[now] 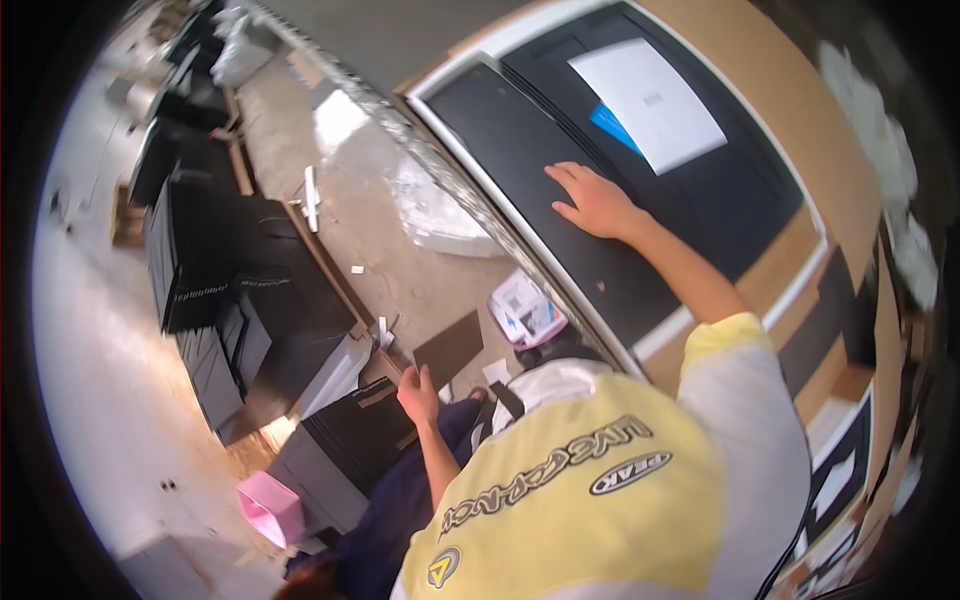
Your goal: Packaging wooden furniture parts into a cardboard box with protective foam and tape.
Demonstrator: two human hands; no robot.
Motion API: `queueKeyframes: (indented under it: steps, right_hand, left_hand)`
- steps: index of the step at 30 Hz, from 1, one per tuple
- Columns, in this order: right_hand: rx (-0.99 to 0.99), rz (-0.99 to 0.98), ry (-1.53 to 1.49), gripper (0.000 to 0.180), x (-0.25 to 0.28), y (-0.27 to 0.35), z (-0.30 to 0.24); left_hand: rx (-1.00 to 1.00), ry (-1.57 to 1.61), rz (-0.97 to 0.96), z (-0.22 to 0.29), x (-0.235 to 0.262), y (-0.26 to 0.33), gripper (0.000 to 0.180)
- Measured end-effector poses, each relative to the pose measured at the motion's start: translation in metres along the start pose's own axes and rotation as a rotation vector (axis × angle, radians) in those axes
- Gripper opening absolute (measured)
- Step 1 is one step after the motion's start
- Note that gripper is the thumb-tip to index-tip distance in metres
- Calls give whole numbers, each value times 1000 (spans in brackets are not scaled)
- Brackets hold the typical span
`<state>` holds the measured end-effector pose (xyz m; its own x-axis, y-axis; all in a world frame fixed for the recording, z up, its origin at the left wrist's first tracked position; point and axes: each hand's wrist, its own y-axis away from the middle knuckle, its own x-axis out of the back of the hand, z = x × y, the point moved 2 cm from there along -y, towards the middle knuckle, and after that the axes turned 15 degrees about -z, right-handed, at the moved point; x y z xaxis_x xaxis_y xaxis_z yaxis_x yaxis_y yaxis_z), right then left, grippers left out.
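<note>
My right hand [597, 203] is over a flat black panel [560, 145] on the right, its fingers apart and nothing in them. Whether the fingertips touch the panel I cannot tell. The panel lies in a carton [800, 60] with white foam edging [462, 142]. Beyond that hand, a white printed sheet [650, 105] covers part of a blue item [615, 128] on the dark surface. My left hand [418, 397] is low on the left, fingers raised and parted, holding nothing visible. Just past its fingertips is a dark brown board [450, 350].
Stacked black panels [250, 260] line the left side. A pink bin [271, 508] stands at the lower left. Clear plastic wrap [440, 215] and white scraps litter the floor beside a long metal-coloured edge [400, 120]. A white-and-pink package [527, 310] is close to my body.
</note>
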<state>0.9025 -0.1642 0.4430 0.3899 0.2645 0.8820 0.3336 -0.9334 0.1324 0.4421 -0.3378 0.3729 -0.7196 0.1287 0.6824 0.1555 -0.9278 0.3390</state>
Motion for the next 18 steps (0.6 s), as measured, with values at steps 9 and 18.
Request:
queueKeyframes:
  steps: [9, 18]
  right_hand:
    - [55, -323, 141, 85, 18, 190, -17]
    - [355, -231, 499, 84, -13, 206, 34]
  left_hand:
    - [-86, 31, -76, -20, -9, -21, 26]
    - [-303, 3, -63, 8, -19, -47, 31]
